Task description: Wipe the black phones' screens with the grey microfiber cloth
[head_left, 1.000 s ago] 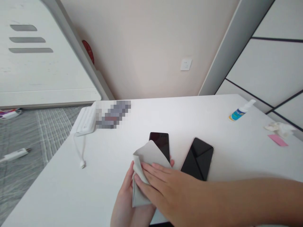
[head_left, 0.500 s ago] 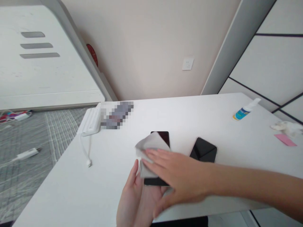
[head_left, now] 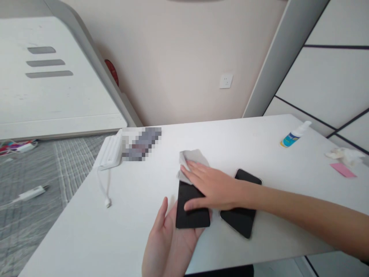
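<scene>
A black phone [head_left: 191, 209] lies screen-up near the front of the white table [head_left: 138, 192]. My left hand [head_left: 170, 238] holds its near end from below, thumb up at its left side. My right hand [head_left: 209, 184] lies flat over the phone's far half and presses a grey cloth [head_left: 190, 159] onto its far end. A second black phone [head_left: 240, 221] lies on the table just to the right, partly under my right forearm.
A white power bank [head_left: 111, 152] with a dangling cable [head_left: 105, 188] sits at the table's left edge, next to a blurred patch. At the far right are a small spray bottle [head_left: 294, 135], crumpled tissue [head_left: 344, 156] and a pink slip [head_left: 343, 169].
My right hand has slid the cloth away from me along the phone, from its near part to its far end, uncovering the screen. My left hand has kept its hold.
</scene>
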A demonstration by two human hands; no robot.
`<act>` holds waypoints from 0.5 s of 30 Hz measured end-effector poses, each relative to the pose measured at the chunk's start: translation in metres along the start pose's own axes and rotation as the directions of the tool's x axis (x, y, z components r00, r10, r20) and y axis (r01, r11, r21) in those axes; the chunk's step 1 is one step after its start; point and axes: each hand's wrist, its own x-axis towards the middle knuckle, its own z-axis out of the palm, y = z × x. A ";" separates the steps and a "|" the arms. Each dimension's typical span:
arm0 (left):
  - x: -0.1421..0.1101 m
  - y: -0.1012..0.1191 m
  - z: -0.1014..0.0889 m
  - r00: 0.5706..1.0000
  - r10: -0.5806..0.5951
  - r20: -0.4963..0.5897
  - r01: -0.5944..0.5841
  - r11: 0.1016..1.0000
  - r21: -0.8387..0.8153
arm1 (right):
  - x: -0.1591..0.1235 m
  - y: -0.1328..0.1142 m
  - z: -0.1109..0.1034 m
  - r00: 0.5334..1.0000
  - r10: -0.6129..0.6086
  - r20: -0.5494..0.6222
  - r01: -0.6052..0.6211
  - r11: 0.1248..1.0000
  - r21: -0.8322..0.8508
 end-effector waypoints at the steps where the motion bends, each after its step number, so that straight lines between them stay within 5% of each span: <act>1: -0.001 0.000 0.000 1.000 -0.018 -0.004 0.018 1.000 0.011 | 0.001 0.002 0.000 0.998 0.056 -0.021 -0.057 0.998 -0.009; 3: -0.004 0.000 -0.003 0.997 -0.068 0.021 0.067 0.998 0.017 | -0.005 -0.007 0.012 0.997 0.048 -0.059 -0.050 0.999 -0.022; 7: -0.004 0.000 -0.014 0.993 -0.109 0.051 0.109 0.994 0.005 | -0.018 -0.031 0.039 0.953 -0.292 -0.084 0.289 0.956 -0.051; 9: 0.000 0.000 -0.013 0.997 -0.065 0.049 0.065 0.998 -0.008 | -0.010 -0.023 0.035 0.967 -0.242 -0.076 0.244 0.970 0.020; 11: 0.003 0.001 -0.010 0.999 -0.001 0.042 0.000 1.000 0.006 | 0.005 0.001 0.020 0.991 -0.068 -0.115 0.078 0.994 0.080; 15: -0.003 0.007 -0.011 0.998 -0.047 0.036 0.041 0.988 0.148 | 0.024 0.049 -0.012 0.988 0.073 -0.133 -0.056 0.990 0.129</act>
